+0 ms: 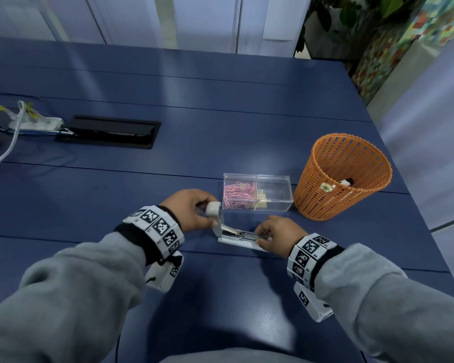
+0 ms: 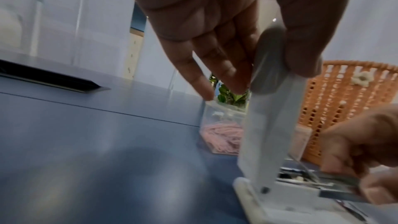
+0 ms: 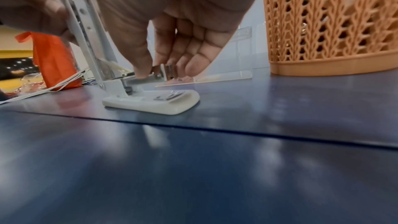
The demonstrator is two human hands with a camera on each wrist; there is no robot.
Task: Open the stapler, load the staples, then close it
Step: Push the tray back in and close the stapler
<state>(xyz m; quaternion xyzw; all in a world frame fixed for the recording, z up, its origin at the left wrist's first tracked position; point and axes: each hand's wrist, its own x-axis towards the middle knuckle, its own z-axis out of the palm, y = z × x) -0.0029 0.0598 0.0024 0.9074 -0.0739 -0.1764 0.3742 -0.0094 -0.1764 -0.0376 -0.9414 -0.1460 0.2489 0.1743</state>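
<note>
A white stapler (image 1: 236,238) lies open on the blue table (image 1: 220,113), its base (image 3: 155,103) flat and its metal magazine (image 1: 247,234) exposed. My left hand (image 1: 192,210) grips the raised white top arm (image 2: 273,108) near its tip and holds it almost upright. My right hand (image 1: 273,237) pinches the front end of the magazine (image 3: 155,74) between thumb and fingers, with something metal between them; I cannot tell whether it is a staple strip. The thumb hides part of the channel.
A clear two-part box (image 1: 257,192) stands just behind the stapler, pink paper clips (image 1: 237,196) in its left half. An orange mesh basket (image 1: 344,176) stands to the right. A black cable hatch (image 1: 108,134) and white cords (image 1: 13,127) lie far left.
</note>
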